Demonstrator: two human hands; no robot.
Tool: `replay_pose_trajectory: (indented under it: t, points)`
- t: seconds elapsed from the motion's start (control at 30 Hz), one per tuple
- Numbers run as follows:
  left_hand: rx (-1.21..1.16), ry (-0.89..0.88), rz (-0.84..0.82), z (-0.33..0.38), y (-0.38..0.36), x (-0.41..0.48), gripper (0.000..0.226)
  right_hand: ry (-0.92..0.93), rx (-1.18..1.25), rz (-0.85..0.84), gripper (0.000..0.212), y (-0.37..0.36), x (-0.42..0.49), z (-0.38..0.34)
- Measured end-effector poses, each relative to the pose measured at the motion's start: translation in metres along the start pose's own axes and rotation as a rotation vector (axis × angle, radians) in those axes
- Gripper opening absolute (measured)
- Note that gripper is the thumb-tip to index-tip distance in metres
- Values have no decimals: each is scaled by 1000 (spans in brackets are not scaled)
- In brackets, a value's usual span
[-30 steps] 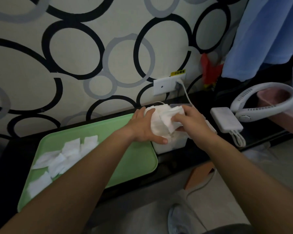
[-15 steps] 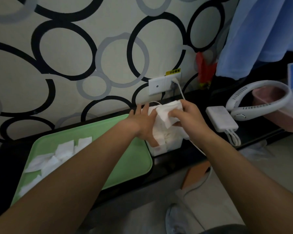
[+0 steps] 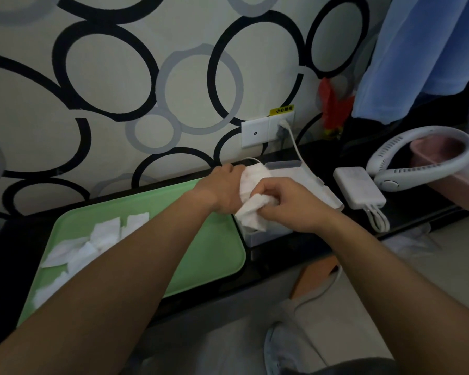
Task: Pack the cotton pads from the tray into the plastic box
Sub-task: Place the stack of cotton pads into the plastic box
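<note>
- Head view: the wad of cotton pads [image 3: 251,209] sits lower than a second ago, now pushed onto the near-left corner of the plastic box [image 3: 266,236].
- My left hand [image 3: 222,188], which lay flat against it before, now curls round its far side; my right hand [image 3: 290,204] pinches the lower fold.
- I judge this batch is nearly seated, not yet released.
- More loose cotton pads [image 3: 103,236] wait at the lower left, on the tray [image 3: 209,253].
- The box stands just beside the tray's right rim and near the bench [image 3: 282,255] front edge, so a hard press could tip it.
- A white cable [image 3: 293,142] runs behind the box and a power bank [image 3: 359,188] lies to its right; bare tray on the left gives room.
</note>
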State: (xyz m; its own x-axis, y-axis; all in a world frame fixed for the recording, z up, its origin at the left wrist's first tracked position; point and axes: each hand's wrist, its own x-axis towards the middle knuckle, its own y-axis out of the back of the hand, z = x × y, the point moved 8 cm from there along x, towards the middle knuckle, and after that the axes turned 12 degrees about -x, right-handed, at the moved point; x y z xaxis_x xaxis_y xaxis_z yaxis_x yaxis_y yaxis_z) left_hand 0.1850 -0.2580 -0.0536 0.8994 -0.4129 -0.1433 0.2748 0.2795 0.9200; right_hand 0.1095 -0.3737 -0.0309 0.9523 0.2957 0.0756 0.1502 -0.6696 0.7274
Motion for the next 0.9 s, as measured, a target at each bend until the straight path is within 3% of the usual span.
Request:
replay_pose_trajectory:
  t: [0.2,0.33,0.57,0.73,0.9]
  points:
    - [-36,-1,-10,-1,-1,-1,116,-14,-357,-66,27,-5,0,0]
    - [-55,7,-20,-1,0,-1,121,-22,-468,-59,24,-3,4,-1]
    - [-44,14,-14,2,0,-3,120,1,-681,-230,27,-19,5,-15]
    - [-32,17,-21,3,-1,-4,123,-1,-647,-396,30,-35,6,-16]
    - [-38,13,-6,4,0,-5,117,-77,-698,-324,21,-24,11,-9]
